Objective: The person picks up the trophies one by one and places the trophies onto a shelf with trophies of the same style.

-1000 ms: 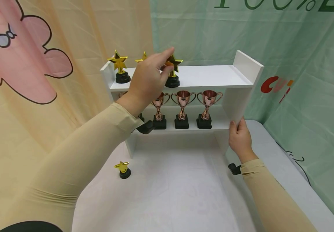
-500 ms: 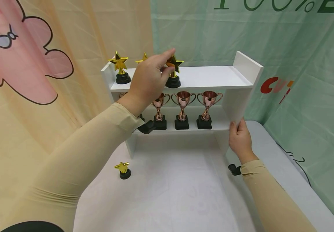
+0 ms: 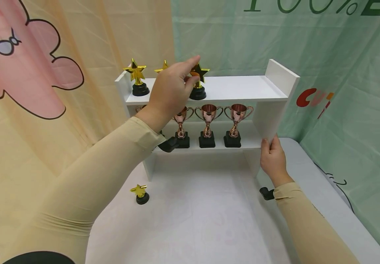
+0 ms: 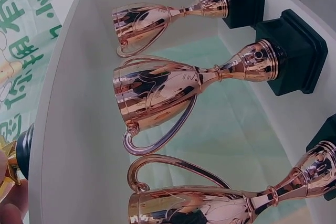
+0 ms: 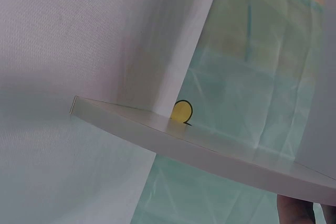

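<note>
My left hand (image 3: pixel 171 84) pinches a gold star trophy (image 3: pixel 198 94) by its star. The trophy's black round base is upright at the front of the top board (image 3: pixel 236 86) of a white shelf. In the left wrist view, this star trophy (image 4: pixel 23 150) shows at the left edge, with fingertips (image 4: pixel 16 203) on its star. My right hand (image 3: pixel 273 161) grips the shelf's right side panel (image 3: pixel 269 117); in the right wrist view, fingers (image 5: pixel 296 211) touch the edge of that panel (image 5: pixel 210 158). Another star trophy (image 3: pixel 137 75) stands at the top left, and one (image 3: pixel 161 67) is mostly hidden behind my left hand.
Several copper-coloured cup trophies (image 3: pixel 207 123) with black bases line the middle shelf, some hidden by my left arm. A smaller gold star trophy (image 3: pixel 140 194) stands on the white table (image 3: pixel 193 220), front left. Printed curtains (image 3: pixel 229 40) hang behind the shelf.
</note>
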Motion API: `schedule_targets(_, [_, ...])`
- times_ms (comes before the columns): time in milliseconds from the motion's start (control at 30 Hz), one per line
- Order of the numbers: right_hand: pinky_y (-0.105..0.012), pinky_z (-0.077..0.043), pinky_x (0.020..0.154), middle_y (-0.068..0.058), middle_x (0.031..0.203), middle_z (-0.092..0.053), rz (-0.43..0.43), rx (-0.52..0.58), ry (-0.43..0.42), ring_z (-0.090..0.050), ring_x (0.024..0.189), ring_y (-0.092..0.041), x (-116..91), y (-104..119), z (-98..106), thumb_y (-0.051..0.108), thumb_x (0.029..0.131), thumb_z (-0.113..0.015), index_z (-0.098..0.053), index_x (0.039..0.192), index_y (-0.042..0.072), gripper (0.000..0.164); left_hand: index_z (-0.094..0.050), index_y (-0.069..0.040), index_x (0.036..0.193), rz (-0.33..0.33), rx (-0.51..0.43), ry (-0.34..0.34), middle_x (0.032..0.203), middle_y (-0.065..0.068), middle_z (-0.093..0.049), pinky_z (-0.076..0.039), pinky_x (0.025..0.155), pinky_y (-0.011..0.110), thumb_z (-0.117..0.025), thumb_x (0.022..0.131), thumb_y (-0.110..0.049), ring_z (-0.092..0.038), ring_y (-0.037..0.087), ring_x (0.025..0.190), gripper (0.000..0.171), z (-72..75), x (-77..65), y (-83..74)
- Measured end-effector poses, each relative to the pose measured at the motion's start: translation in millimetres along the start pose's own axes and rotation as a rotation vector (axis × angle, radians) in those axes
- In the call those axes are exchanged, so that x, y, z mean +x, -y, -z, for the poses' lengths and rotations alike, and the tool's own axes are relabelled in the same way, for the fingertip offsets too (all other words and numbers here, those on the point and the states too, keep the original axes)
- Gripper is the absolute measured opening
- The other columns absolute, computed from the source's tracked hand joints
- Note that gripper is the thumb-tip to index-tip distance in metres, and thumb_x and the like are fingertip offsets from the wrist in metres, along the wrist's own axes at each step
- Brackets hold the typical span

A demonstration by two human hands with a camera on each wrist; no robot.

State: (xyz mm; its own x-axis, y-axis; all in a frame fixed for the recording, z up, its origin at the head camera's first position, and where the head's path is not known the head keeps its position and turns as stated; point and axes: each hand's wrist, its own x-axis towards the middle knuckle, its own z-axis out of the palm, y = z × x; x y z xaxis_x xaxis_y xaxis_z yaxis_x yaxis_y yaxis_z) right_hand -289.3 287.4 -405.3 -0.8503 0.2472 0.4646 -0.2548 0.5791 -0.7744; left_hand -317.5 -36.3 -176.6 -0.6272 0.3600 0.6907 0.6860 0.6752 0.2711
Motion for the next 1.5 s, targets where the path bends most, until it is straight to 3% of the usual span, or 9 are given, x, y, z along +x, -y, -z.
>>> schedule_targets(933, [-0.07, -0.039, 0.115, -0.025, 0.15, -0.055, 0.001, -0.008, -0.01, -0.051, 0.141, -0.045, 0.6, -3.2, -0.7, 0.034, 0.115, -0.038, -0.041, 0.156, 0.009, 0.048, -0.049, -0.014, 0.158, -0.018, 0.046, -0.009, 0.153, 0.006, -0.061, -0.059, 0.097, 0.033, -0.062, 0.108, -0.024, -0.072, 0.019, 0.119, 0.053, -1.0, 1.4, -0.4])
schedule_targets(1500, [-0.069, -0.039, 0.116, -0.026, 0.149, -0.056, -0.008, -0.012, -0.002, -0.052, 0.14, -0.045, -0.8, 1.4, 0.7, 0.032, 0.115, -0.039, -0.042, 0.155, 0.009, 0.047, -0.046, -0.015, 0.16, -0.038, 0.001, -0.027, 0.161, 0.002, -0.053, -0.06, 0.098, 0.029, -0.064, 0.107, -0.025, -0.075, 0.015, 0.116, 0.057, 8.7, -4.2, 0.0])
